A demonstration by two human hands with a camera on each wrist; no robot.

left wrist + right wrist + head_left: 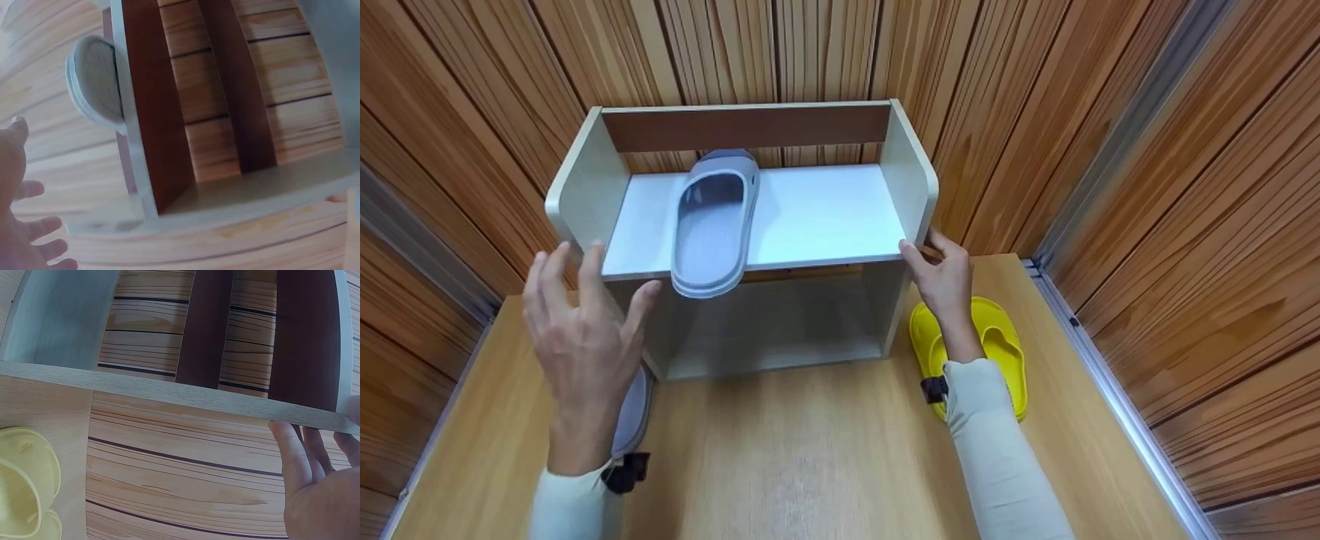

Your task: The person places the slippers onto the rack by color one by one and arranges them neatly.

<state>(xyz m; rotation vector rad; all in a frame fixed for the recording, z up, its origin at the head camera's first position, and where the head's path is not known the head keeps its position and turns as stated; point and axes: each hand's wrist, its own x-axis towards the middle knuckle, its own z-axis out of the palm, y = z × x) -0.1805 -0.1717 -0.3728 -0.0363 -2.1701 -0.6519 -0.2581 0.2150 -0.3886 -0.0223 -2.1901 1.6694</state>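
Left hand: The left hand (577, 337) is beside the left front corner of the rack; its fingers are wide, spread from one another, with the thumb apart, and they hold nothing. In the left wrist view there is a gap between this hand and the rack.
Right hand: The right hand (949, 277) is at the right front corner and pinches the side panel; the thumb is on the front edge, the other fingers lie along the outer face.
Rack: The white rack (829, 217) stands upright on the desk (802, 450), near the back wall (825, 52). It has an upper board and a lower compartment, and a brown strip (750, 129) runs across its back at the top.
Grey slipper: One grey slipper (711, 232) rests on the upper board, left of the middle; its near end comes out over the front edge.
Other grey slipper: A second grey slipper (636, 416) is on the desk at the left of the rack, partly hidden under the left wrist.
Yellow slippers: The yellow slippers (1006, 360) are on the desk at the right of the rack, and the right forearm partly covers them.
Sleeves: Both sleeves (997, 457) are pale.
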